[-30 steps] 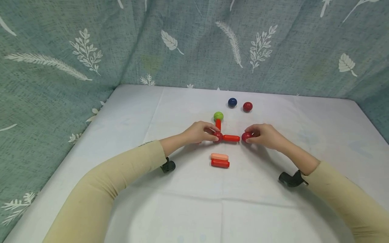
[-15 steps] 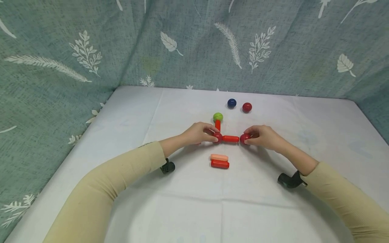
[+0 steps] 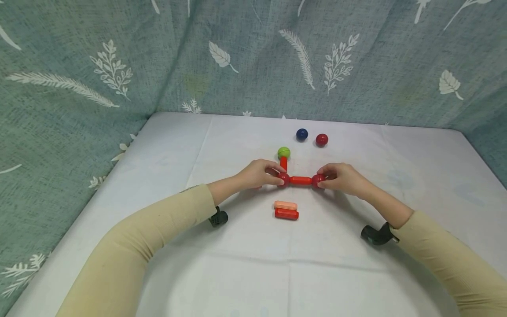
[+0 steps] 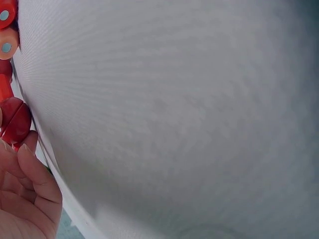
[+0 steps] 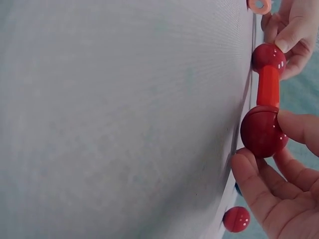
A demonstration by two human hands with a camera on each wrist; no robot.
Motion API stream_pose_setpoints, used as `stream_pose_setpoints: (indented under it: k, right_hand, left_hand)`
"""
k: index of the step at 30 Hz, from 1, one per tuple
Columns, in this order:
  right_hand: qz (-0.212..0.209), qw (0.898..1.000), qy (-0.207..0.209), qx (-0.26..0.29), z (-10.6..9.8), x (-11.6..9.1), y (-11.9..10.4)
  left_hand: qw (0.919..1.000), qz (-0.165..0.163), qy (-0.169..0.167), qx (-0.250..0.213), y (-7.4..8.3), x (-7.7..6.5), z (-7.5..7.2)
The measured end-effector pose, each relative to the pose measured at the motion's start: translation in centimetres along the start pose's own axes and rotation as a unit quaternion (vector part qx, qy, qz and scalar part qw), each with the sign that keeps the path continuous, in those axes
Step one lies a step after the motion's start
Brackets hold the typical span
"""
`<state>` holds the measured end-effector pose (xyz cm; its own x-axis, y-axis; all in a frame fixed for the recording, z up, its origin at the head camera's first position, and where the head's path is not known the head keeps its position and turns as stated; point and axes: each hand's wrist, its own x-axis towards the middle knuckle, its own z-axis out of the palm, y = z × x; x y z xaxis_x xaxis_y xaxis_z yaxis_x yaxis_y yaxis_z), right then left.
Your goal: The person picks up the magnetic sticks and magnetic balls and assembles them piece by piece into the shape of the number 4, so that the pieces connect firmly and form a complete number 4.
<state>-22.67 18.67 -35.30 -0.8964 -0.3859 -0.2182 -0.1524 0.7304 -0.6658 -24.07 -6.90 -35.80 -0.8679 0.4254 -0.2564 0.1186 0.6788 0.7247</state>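
On a white-covered table (image 3: 253, 281), a person's left hand (image 3: 258, 173) pinches a red ball (image 3: 284, 178) between thumb and fingers; the right hand (image 3: 343, 177) pinches a second red ball (image 3: 317, 180) likewise. A red rod (image 3: 300, 180) lies between, touching both balls. Another red rod (image 3: 283, 164) runs from beside the left hand to a green ball (image 3: 284, 152). Nearer, a peach rod (image 3: 285, 205) lies against a third red rod (image 3: 287, 214); farther back I see a blue ball (image 3: 302, 134) and a third red ball (image 3: 321, 140)

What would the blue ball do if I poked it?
The blue ball would probably roll, since it looks round and touches no other piece. Its shiny surface may feel a bit slippery. Pushed right, it might bump the nearby red ball.
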Motion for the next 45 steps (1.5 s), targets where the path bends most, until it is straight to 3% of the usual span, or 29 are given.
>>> stream_pose_setpoints:
  k: [21, 28, 31, 37, 41, 45]
  right_hand:
    - [0.002, 1.0, -0.003, -0.009, -0.2, 0.1, 0.0]
    - [-0.049, 0.997, 0.041, -0.033, -0.2, -0.6, -1.7]
    - [-0.085, 0.994, 0.041, -0.052, 0.4, -1.2, -3.1]
    - [-0.165, 0.978, -0.006, -0.126, 2.5, -1.9, -5.0]
    - [-0.192, 0.967, -0.045, -0.159, 3.5, -1.7, -5.7]
    - [-0.221, 0.957, -0.057, -0.181, 4.3, -1.4, -6.1]
  left_hand:
    - [0.9997, -0.015, -0.017, 0.004, 0.4, 0.4, -0.1]
    - [0.9997, -0.017, -0.017, 0.006, 0.1, 0.5, -0.1]
    - [0.9996, -0.019, -0.019, 0.004, 0.0, 0.5, -0.1]
    - [0.9997, -0.016, -0.021, -0.001, 0.0, 0.4, -0.2]
    - [0.9996, -0.018, -0.02, 0.001, -0.1, 0.5, -0.1]
    - [0.9998, -0.011, -0.019, 0.002, -0.1, 0.5, -0.1]
